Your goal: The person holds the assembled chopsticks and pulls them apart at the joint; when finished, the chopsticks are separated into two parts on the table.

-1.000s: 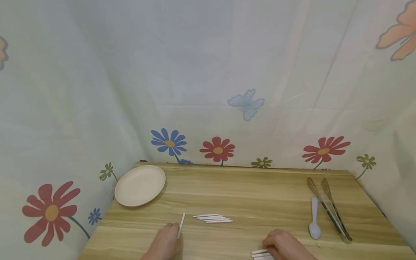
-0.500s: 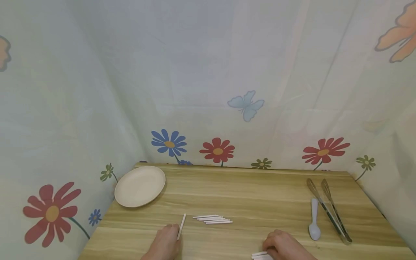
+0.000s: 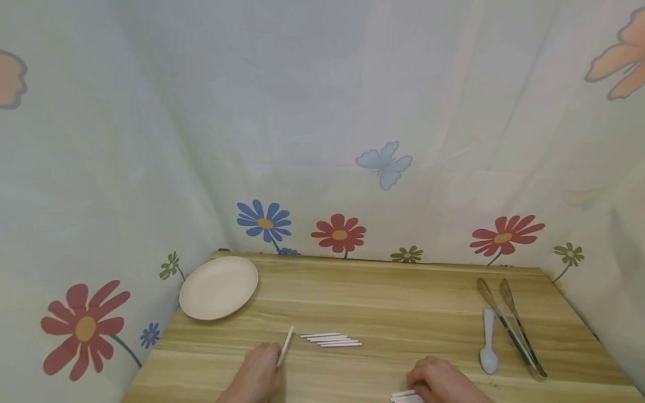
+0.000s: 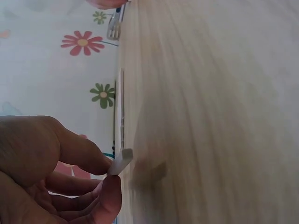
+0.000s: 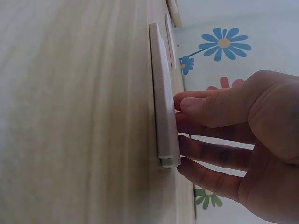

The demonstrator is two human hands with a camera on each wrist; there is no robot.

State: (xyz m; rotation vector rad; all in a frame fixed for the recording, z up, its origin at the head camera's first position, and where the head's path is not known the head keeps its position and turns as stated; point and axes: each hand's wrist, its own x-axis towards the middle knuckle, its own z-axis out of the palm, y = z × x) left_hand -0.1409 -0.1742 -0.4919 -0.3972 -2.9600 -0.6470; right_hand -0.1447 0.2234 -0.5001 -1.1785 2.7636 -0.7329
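Near the table's front left, my left hand (image 3: 254, 374) pinches a thin white stick (image 3: 285, 345) between thumb and forefinger. The left wrist view shows its blunt squared end (image 4: 122, 161) just above the wood. At the front right, my right hand (image 3: 439, 378) rests against a small bundle of white sticks (image 3: 405, 397), partly cut off by the frame edge. From the right wrist, its fingertips touch the far side of the bundle (image 5: 162, 98), thumb near the forefinger. Several more white sticks (image 3: 331, 340) lie in a slanted row between the hands, farther back.
A round cream plate (image 3: 219, 288) sits at the back left of the wooden table (image 3: 368, 299). To the right lie a pale spoon (image 3: 488, 344) and metal tongs (image 3: 514, 324). A flowered curtain (image 3: 302, 112) hangs around the far and side edges.
The stick in my left hand has shifted slightly right and leans more. By my right hand, the top stick has drawn in against the others. The slanted row stays put.
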